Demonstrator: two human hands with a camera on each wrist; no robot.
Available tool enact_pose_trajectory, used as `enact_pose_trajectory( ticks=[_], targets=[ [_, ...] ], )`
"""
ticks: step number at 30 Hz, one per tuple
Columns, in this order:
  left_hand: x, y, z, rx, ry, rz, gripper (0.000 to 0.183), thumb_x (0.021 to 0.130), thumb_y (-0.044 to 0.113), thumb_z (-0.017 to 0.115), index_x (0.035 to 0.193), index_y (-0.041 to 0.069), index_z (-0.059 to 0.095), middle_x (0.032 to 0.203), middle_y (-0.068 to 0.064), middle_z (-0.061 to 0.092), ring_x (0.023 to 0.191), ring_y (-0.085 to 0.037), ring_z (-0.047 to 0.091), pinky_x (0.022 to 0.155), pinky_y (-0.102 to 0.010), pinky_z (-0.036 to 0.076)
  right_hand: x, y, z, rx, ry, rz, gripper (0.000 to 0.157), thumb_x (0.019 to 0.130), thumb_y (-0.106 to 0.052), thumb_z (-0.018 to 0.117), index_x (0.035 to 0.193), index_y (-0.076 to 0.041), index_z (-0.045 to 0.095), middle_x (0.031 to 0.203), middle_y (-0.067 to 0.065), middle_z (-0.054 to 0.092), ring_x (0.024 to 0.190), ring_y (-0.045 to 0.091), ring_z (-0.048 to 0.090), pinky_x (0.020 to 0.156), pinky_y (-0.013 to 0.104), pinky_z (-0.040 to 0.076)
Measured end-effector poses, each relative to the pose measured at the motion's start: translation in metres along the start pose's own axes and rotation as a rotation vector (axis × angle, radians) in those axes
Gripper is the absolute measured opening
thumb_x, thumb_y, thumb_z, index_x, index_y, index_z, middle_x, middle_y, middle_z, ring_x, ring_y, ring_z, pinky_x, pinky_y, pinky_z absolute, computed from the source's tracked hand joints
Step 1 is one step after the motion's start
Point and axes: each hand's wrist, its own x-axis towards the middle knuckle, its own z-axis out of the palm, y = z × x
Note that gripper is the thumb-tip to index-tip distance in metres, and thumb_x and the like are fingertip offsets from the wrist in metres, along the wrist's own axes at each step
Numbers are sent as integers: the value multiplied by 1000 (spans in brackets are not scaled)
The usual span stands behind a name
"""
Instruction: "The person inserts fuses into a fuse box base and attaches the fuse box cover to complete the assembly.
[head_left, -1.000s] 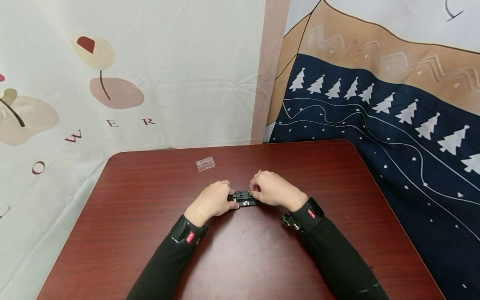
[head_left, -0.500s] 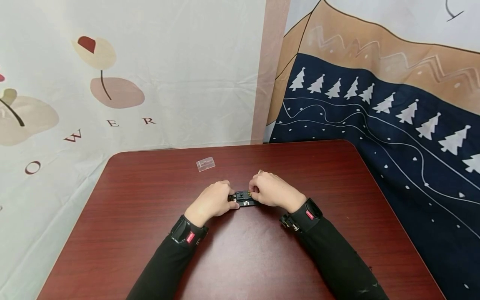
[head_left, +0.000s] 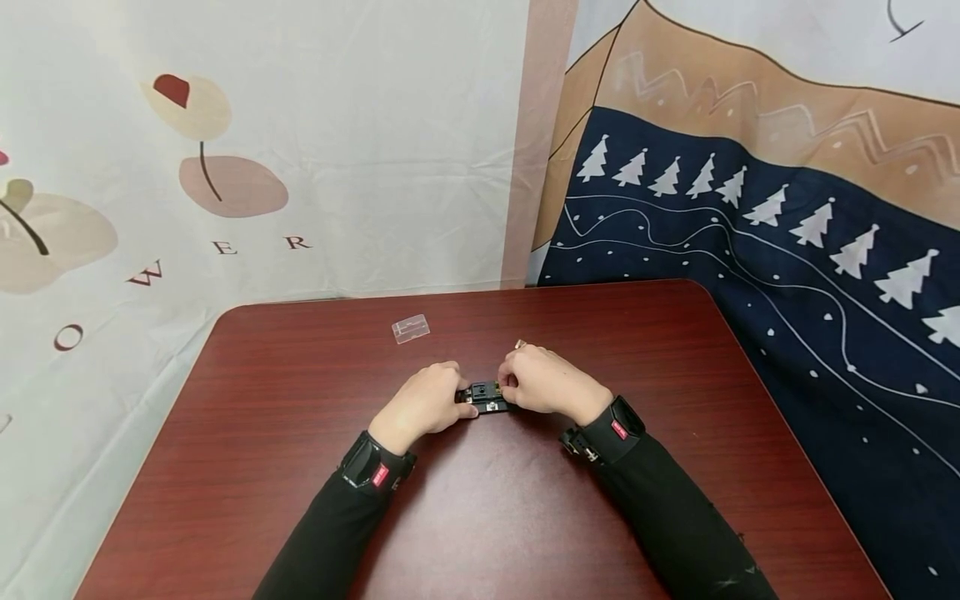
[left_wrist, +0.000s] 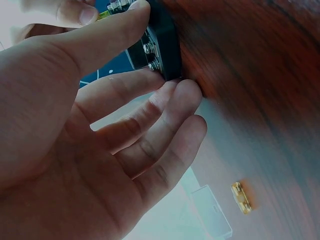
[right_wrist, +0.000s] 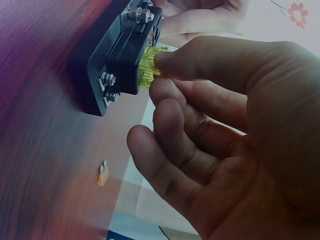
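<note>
Between the two hands a black fuse block point(head_left: 487, 397) with metal screw terminals sits on the table. My left hand point(head_left: 423, 404) grips its left end, thumb on the near side and fingers on the far side. At the right end my right hand point(head_left: 551, 379) pinches a yellow blade fuse point(right_wrist: 149, 67) between thumb and index finger. In the right wrist view this fuse stands against the top of the block point(right_wrist: 122, 55); how deep it sits cannot be told. The right hand's other fingers are loosely bent.
A clear plastic cover point(head_left: 411, 328) lies on the reddish-brown table point(head_left: 315, 358) toward its far edge. An orange blade fuse point(right_wrist: 103, 175) lies loose beyond the block, mostly hidden by the right hand in the head view. Printed cloth point(head_left: 390, 167) hangs behind the table.
Over the last second the right hand has shifted very slightly left, still pinching the yellow blade fuse. The left hand and the fuse block have stayed in place.
</note>
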Motion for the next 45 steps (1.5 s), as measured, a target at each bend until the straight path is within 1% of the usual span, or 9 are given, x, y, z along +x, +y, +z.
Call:
enact_pose_trajectory(
  ticks=[10, 17, 21, 31, 35, 40, 45],
  targets=[
    [2, -2, -1, -6, 11, 0, 45, 87, 43, 84, 119, 12, 81, 108, -1, 68, 102, -27, 68, 95, -48, 56, 2, -1, -1, -4, 6, 7, 22, 86, -8, 72, 70, -23, 66, 71, -8, 56, 71, 14, 51, 74, 35, 47],
    [1, -3, -1, -6, -2, 2, 42, 87, 44, 84, 116, 13, 82, 106, 0, 66, 95, -24, 66, 90, -47, 57, 3, -1, 1, 2, 7, 3, 23, 86, -8, 71, 70, -23, 65, 72, -8, 56, 70, 14, 51, 71, 36, 47],
    [0, -3, -1, -7, -3, -2, 43, 87, 43, 84, 118, 13, 82, 107, 0, 66, 95, -24, 66, 90, -47, 57, 3, 0, 3, -3, 13, -3, 23, 87, -8, 72, 71, -23, 65, 73, -8, 57, 71, 14, 51, 73, 36, 48],
    [0, -1, -2, 3, 8, 14, 41, 88, 42, 83, 115, 12, 82, 107, -1, 66, 97, -25, 67, 91, -48, 57, 2, 0, 4, 7, 12, 0, 21, 88, -8, 70, 73, -22, 66, 75, -7, 58, 69, 14, 52, 87, 41, 50],
    [0, -1, -2, 6, 10, 20, 39, 87, 43, 84, 112, 13, 83, 105, 0, 65, 93, -24, 66, 89, -47, 57, 2, 0, 4, 12, 13, 7, 21, 88, -8, 71, 73, -21, 66, 75, -7, 59, 68, 13, 52, 90, 42, 50],
    [0, -1, -1, 10, 9, 25, 36, 87, 43, 84, 109, 15, 83, 101, 1, 63, 87, -22, 63, 86, -46, 57, 1, 1, 4, 23, 12, 19, 20, 88, -9, 71, 73, -21, 66, 75, -8, 59, 67, 13, 52, 84, 40, 51],
    [-1, 0, -1, 3, 14, 23, 35, 87, 42, 84, 108, 14, 83, 101, 1, 63, 88, -22, 64, 86, -46, 57, 1, 1, 5, 28, 14, 33, 20, 87, -9, 72, 73, -22, 66, 75, -8, 60, 67, 13, 52, 74, 37, 48]
  ],
)
